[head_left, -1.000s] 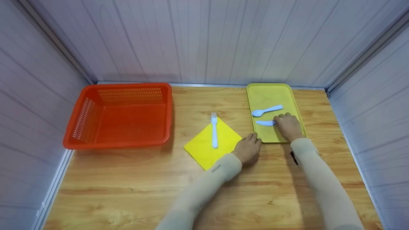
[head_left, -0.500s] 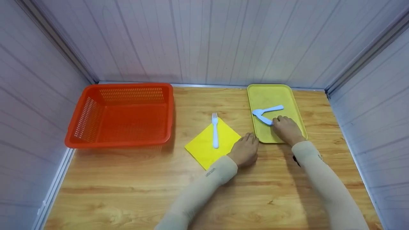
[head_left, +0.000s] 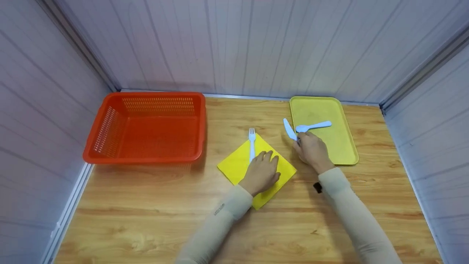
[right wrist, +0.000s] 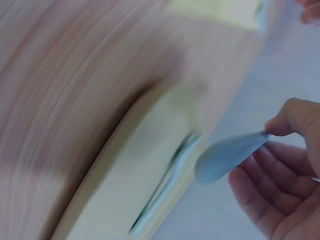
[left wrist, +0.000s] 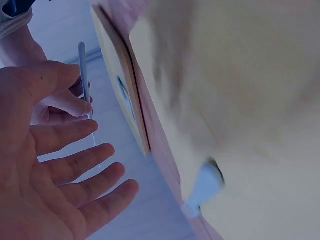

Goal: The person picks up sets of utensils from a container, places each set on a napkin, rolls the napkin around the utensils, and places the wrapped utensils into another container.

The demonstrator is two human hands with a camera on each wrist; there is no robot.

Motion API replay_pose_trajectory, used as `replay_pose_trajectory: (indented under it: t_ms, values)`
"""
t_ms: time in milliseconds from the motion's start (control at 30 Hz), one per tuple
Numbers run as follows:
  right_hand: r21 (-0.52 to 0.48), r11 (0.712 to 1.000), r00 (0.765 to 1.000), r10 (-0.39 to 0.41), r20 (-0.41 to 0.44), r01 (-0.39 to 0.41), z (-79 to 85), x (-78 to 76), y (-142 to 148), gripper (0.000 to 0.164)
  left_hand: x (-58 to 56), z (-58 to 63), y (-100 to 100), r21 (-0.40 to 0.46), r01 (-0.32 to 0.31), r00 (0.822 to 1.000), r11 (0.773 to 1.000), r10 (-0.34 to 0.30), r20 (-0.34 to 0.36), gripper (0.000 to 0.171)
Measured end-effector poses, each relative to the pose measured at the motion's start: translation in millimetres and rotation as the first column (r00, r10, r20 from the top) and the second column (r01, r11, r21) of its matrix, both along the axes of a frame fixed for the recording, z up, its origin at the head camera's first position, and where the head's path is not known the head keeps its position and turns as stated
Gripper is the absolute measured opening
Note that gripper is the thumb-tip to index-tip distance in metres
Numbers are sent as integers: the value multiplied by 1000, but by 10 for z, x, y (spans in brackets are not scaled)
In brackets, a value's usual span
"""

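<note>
My right hand [head_left: 313, 151] pinches a pale blue plastic knife [head_left: 290, 129] between thumb and fingers, raised by the tray's left edge. In the right wrist view the knife [right wrist: 227, 152] shows as a blurred, broad blue shape. On the yellow-green tray [head_left: 317, 108] lies a pale blue spoon [head_left: 313, 126], its bowl near my right fingers. My left hand [head_left: 260, 173], fingers spread, is over the yellow napkin [head_left: 232, 165] and holds nothing. A pale blue fork [head_left: 252, 141] lies on the napkin; my left hand hides the end of its handle.
A red plastic basket [head_left: 143, 160] with slotted sides stands at the back left of the wooden table [head_left: 146, 212]. White panel walls [head_left: 242, 47] close in the back and both sides. The tray sits close to the back wall.
My right hand has lifted the knife from the tray and carried it left, past the tray's edge. My left hand has shifted left over the napkin, and its fingers have spread.
</note>
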State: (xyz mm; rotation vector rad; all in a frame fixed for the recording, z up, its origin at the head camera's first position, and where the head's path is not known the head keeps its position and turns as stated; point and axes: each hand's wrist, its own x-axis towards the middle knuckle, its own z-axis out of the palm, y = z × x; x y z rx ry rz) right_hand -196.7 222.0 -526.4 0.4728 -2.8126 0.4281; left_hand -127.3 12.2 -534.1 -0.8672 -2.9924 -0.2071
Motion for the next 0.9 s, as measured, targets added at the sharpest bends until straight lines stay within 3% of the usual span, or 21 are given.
replay_pose_trajectory:
  t_ms: [133,333,467,567,733,900]
  values:
    - [-63,995,992,-69,102,76,-9,-7,-291,16,27,-35,-275,41,-70,997,997,69,29,53]
    - [-131,980,962,-111,249,147,-136,-51,-648,19,48,-140,-575,47,-163,977,986,154,148,51]
    - [-122,969,912,-154,380,214,-229,-90,-826,20,52,-199,-636,7,-185,958,983,179,223,49]
    - [-131,962,887,-164,431,241,-290,-110,-931,19,58,-230,-659,-25,-187,951,982,187,245,49]
    - [-160,964,904,-132,407,213,-368,-133,-1035,14,85,-257,-706,-37,-180,955,983,183,234,46]
    - [-162,962,895,-130,426,217,-403,-144,-1098,18,102,-273,-739,-49,-185,947,982,191,259,48]
